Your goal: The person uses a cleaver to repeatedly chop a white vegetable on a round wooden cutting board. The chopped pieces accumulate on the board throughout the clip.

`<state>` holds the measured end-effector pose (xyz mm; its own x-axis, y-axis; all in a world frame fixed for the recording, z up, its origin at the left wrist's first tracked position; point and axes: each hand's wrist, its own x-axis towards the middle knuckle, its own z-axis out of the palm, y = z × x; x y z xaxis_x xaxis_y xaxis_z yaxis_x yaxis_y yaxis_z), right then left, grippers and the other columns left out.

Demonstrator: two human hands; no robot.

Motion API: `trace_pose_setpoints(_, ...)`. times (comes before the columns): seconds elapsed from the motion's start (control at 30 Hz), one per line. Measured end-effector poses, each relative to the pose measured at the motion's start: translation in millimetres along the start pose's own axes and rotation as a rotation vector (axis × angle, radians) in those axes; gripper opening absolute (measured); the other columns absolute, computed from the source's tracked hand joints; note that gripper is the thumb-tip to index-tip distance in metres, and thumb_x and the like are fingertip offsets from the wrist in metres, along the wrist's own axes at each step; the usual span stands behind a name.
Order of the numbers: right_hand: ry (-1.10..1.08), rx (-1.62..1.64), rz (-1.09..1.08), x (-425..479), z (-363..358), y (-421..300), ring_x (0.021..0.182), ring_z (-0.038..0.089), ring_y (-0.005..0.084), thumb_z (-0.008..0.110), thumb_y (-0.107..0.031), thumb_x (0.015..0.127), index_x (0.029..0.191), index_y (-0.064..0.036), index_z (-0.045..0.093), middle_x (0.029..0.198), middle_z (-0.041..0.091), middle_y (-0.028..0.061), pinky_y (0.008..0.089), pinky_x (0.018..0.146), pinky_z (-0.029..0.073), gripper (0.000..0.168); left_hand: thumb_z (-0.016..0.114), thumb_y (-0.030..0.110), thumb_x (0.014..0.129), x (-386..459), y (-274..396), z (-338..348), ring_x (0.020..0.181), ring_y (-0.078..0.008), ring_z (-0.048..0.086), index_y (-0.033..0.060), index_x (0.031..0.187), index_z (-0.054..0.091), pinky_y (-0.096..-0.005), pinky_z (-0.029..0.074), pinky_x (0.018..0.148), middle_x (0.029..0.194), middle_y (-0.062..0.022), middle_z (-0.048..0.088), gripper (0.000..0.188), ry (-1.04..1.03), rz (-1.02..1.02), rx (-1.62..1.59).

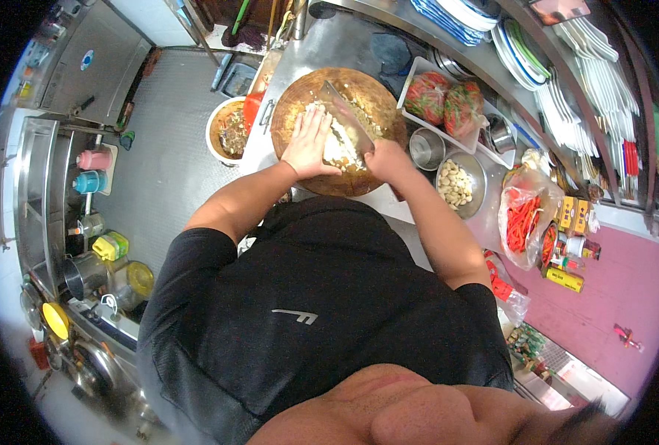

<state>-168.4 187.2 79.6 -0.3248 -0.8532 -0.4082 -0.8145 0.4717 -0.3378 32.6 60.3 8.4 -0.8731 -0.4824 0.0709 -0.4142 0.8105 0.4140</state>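
Observation:
A thick round wooden chopping block [357, 186] lies before me on a steel counter. Chopped pale garlic [340, 147] is heaped at its middle, with finer bits scattered around. My right hand [388, 160] grips the handle of a cleaver [349, 114], whose broad blade slants across the block along the heap's far right side. Flat over the left side of the heap rests my left hand [310, 144], fingers stretched out and thumb spread towards me. Whether bits lie under its palm is hidden.
Right of the block stand a steel cup [427, 149], a steel bowl of peeled garlic cloves [455, 183] and a white basket [413, 86] with bagged chillies [463, 108]. Further right is a bag of red chilli strips [521, 222]. A waste bucket [214, 133] stands left. Plates [516, 55] fill the shelf.

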Motion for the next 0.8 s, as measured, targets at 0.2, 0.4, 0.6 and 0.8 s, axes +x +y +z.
trace_pose_setpoints(0.2, 0.041, -0.051, 0.002, -11, 7, -12, 0.097, 0.071, 0.0448, 0.058, -0.018, 0.086, 0.095, 0.0, 0.073, 0.098, 0.072, 0.0286, 0.0524, 0.087, 0.057, 0.025, 0.084, 0.066, 0.068, -3, 18, 22, 0.159, -0.0452, 0.006, -0.0065, 0.161, 0.016, -0.0593, 0.005, 0.128, 0.168, -0.03, 0.014, 0.137, 0.064, -0.123, -0.019)
trace_pose_setpoints(0.4, 0.012, -0.035, -0.09, -3, -16, -6, 0.094, 0.07, 0.0463, 0.059, -0.022, 0.088, 0.091, 0.001, 0.072, 0.096, 0.072, 0.0286, 0.0534, 0.087, 0.056, 0.027, 0.084, 0.068, 0.068, -2, 5, 23, 0.159, -0.0454, 0.006, -0.0073, 0.161, 0.014, -0.0577, 0.007, 0.128, 0.168, -0.031, 0.013, 0.139, 0.159, -0.141, -0.068)
trace_pose_setpoints(0.6, -0.033, -0.042, -0.012, 5, -3, -1, 0.098, 0.07, 0.0458, 0.061, -0.02, 0.085, 0.094, 0.003, 0.073, 0.099, 0.072, 0.0303, 0.0523, 0.087, 0.057, 0.027, 0.087, 0.063, 0.068, 3, -17, 5, 0.158, -0.0451, 0.009, -0.0059, 0.162, 0.014, -0.0515, 0.012, 0.13, 0.168, -0.0304, 0.014, 0.138, 0.071, -0.093, -0.104)
trace_pose_setpoints(0.8, 0.026, -0.02, -0.002, -9, 14, -14, 0.097, 0.071, 0.0457, 0.06, -0.019, 0.086, 0.101, 0.002, 0.074, 0.099, 0.073, 0.0296, 0.0518, 0.088, 0.057, 0.03, 0.089, 0.059, 0.068, 5, -13, 2, 0.158, -0.0428, 0.014, -0.0055, 0.161, 0.015, -0.0478, 0.015, 0.13, 0.167, -0.0291, 0.017, 0.135, 0.058, -0.088, -0.087)
